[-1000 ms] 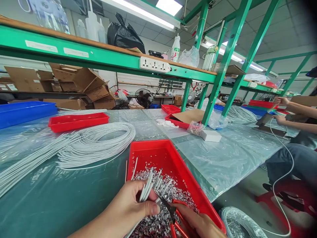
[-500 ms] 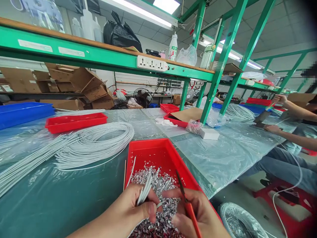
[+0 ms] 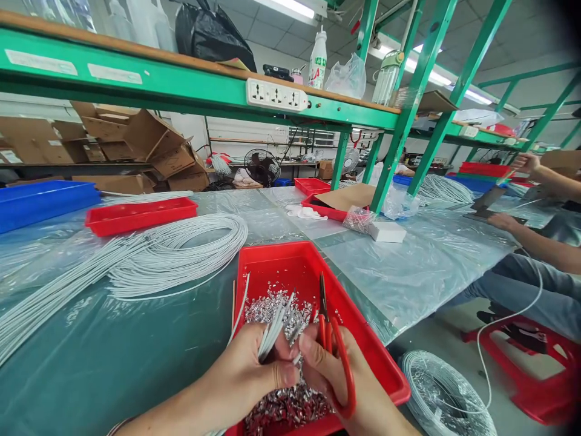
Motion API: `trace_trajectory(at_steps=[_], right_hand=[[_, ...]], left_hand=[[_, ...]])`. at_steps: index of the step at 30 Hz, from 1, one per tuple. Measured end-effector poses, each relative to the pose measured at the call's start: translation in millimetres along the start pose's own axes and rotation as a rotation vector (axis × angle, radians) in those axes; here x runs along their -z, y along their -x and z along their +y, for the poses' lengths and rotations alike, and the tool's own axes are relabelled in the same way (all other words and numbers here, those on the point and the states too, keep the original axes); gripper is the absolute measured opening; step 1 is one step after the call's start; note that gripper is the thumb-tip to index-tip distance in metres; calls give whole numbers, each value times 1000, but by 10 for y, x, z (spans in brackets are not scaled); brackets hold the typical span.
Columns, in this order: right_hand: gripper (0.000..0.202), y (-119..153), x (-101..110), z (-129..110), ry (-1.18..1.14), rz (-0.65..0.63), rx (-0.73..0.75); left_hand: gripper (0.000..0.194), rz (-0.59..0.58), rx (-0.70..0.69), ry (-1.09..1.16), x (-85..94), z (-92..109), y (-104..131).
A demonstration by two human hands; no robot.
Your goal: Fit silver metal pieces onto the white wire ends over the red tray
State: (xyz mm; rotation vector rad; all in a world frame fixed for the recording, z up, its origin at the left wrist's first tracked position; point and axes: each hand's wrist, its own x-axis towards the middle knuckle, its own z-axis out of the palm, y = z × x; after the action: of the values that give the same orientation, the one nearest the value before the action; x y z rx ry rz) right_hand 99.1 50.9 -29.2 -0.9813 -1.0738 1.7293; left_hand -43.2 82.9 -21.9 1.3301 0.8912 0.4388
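Observation:
My left hand [image 3: 249, 375] is closed round a small bundle of pale grey cables [image 3: 274, 327], their ends pointing up and away. Red-handled scissors [image 3: 347, 369] hang in my right hand [image 3: 333, 369], blades upward. Its thumb and finger pinch together near the tip of one cable by my left thumb; whether they grip that tip I cannot tell. Both hands are above a red tray [image 3: 290, 257] strewn with silvery foil scraps [image 3: 272, 306]. One loose cable leans on the tray's left wall.
A large coil of pale cables [image 3: 181, 257] lies left of the tray, near another red tray [image 3: 140, 216] and a blue bin [image 3: 45, 203]. A green shelf frame [image 3: 399, 151] stands behind. At right a co-worker's hand [image 3: 503, 222] is at work. A wrapped coil [image 3: 447, 393] rests below the table edge.
My right hand has come closer to my left, its fingertips closing near the cable tip. The scissors have turned more upright, showing their handle loops. The view has shifted slightly.

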Motion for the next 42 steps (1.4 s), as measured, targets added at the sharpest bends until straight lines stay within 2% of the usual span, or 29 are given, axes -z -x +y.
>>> trace_trajectory(at_steps=[3, 4, 5, 7, 10, 12, 14, 16, 17, 19, 21, 25, 28, 30, 33, 36, 42], right_hand=[[45, -26, -4, 59, -294, -201, -89], [43, -33, -1, 73, -321, -214, -103], [45, -39, 5, 79, -296, -174, -90], [52, -47, 28, 64, -131, -11, -33], [60, -48, 76, -14, 110, 202, 68], [60, -42, 96, -74, 184, 218, 34], [59, -36, 107, -115, 208, 155, -28], [50, -37, 128, -130, 212, 95, -15], [48, -43, 150, -133, 211, 111, 41], [50, -64, 218, -144, 221, 233, 158], [55, -88, 305, -168, 300, 345, 186], [54, -94, 428, -218, 508, 271, 43], [62, -41, 445, -210, 533, 274, -40], [67, 1, 433, -181, 497, 233, -89], [67, 24, 387, -112, 463, 192, -94], [65, 0, 313, -49, 402, 233, -93], [59, 0, 252, -75, 357, 200, -41]], left_hand=[[51, -58, -23, 20, 14, 52, 14], [54, -66, -8, 10, 20, 69, 18], [56, -73, 10, 6, 25, 84, 19], [55, -76, 35, 18, 30, 105, 13], [50, -24, 62, -6, 22, 111, -1], [50, 7, 59, -34, 13, 100, -7], [52, 13, 48, -71, 10, 86, -8], [55, 14, 37, -101, 12, 79, -4], [55, 21, 37, -106, 14, 82, 2], [54, 47, 74, -105, 12, 102, 23], [54, 81, 128, -118, 1, 129, 52], [63, 132, 165, -152, -29, 122, 77], [68, 111, 135, -133, -35, 71, 57], [67, 128, 147, -259, -38, 53, 48], [60, 169, 196, -419, -48, 53, 48], [57, 151, 197, -386, -60, 64, 46], [52, 172, 209, -417, -70, 120, 67]])
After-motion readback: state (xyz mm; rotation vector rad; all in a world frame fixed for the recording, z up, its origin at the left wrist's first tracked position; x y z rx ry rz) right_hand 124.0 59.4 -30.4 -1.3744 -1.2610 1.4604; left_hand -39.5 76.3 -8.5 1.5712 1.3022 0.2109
